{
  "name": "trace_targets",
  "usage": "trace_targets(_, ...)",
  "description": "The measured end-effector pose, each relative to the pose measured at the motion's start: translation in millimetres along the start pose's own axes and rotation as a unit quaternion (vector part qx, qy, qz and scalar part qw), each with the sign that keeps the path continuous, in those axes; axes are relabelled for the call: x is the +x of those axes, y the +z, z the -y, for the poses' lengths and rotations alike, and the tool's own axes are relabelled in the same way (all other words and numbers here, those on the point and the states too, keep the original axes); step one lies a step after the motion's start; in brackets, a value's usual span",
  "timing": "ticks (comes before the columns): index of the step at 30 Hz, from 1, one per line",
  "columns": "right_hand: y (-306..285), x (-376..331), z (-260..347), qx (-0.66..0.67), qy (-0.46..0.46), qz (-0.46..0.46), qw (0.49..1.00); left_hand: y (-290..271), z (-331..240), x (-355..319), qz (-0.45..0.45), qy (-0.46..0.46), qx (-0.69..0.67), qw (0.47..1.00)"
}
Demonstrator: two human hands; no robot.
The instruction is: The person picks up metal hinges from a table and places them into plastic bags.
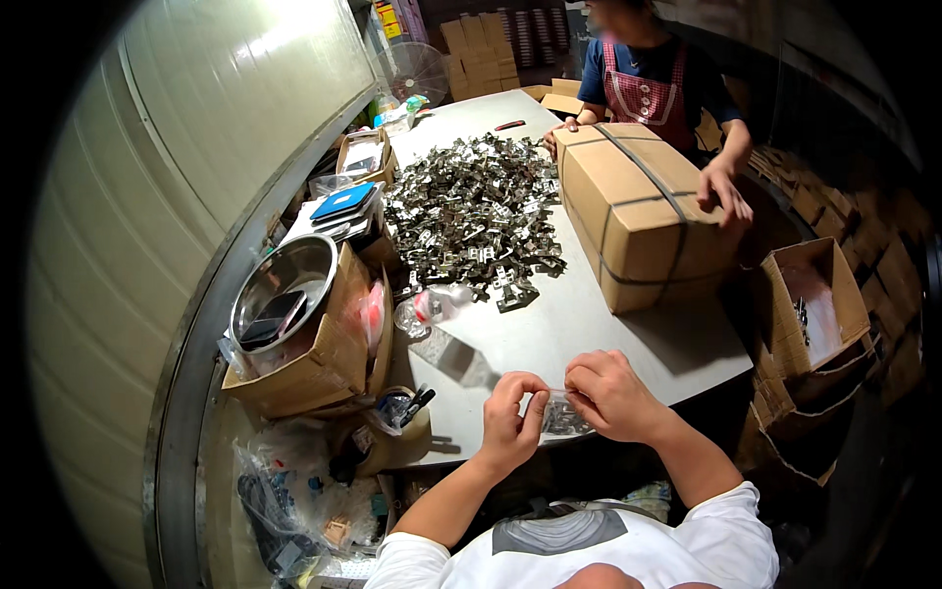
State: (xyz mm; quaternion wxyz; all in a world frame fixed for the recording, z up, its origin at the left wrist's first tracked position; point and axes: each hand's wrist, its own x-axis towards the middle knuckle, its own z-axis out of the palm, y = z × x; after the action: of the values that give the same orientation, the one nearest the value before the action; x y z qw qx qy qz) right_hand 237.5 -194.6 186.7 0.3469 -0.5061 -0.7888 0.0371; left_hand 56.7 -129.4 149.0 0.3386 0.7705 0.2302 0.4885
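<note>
While metal parts are heaped on the counter, a clear bag is pinched — by left fingers and right fingers.

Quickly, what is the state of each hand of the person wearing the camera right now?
Left hand: closed, holding the upper edge of a small clear bag.
Right hand: closed, holding the same bag near its top.

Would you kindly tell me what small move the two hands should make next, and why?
Perhaps press along the top of the clear bag to close it: the left hand and right hand both pinch its top edge, small pieces show inside, and whether it is sealed is unclear.
</note>
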Motion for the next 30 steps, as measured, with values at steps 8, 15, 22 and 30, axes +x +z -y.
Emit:
trace_targets(8,-21.1,-44.0,-10.4,-0.027,0.056,-0.032,0.998,-5.5,6.7,-3.0,0.0,-0.066,-0.11,0.992)
trace_targets(15,-43.2,-67.7,-28.3,-0.064,0.114,-0.098,0.987,28.8,5.5,4.5,0.0,-0.091,-0.147,0.985)
trace_targets(22,-111.4,-27.8,-113.8,-0.226,0.065,-0.281,0.931,3.9,26.7,34.4,0.146,0.031,0.276,0.949)
trace_targets(30,-274.0,-48.7,-303.7,-0.499,0.164,-0.374,0.765,-22.9,105.3,53.6,0.296,-0.169,0.608,0.717)
